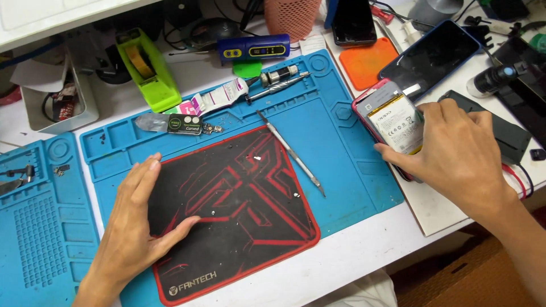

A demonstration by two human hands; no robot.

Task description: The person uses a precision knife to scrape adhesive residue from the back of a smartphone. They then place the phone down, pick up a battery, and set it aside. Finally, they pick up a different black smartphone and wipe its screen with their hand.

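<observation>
At right of the bench, an opened smartphone in a pink-red case (382, 108) lies back-up on a pale board (438, 210), rear cover off, its white-labelled flat battery (398, 122) exposed and seated in the frame. Right hand (455, 153) is draped over the phone's lower end, fingers curled round the edge and touching the battery's lower corner; grip looks loose, more steadying than clamping, and how far the fingers close underneath I cannot tell. Left hand (139, 222) rests flat and open on a black fabric mat with red line pattern (244, 210), fingers spread, holding nothing. That mat sits on a blue silicone repair mat with moulded compartments (335, 136); several tiny pale specks, possibly screws, lie scattered on the black fabric. Judgement on progress: disassembly appears partly done, back already removed, battery not yet lifted out. A thin metal spudger (290, 152) lies diagonally across both mats, untouched, well apart from either hand. Along the blue mat's upper edge: a small glue tube (219, 99), a metal screwdriver (278, 86), and a packet with a curved blade (170, 123). Behind these, a lime-green tape dispenser (147, 71) and a dark blue handheld tool with yellow buttons (253, 48). A second dark-screened phone (429, 57) lies just beyond the opened one, beside an orange pad (367, 65).
</observation>
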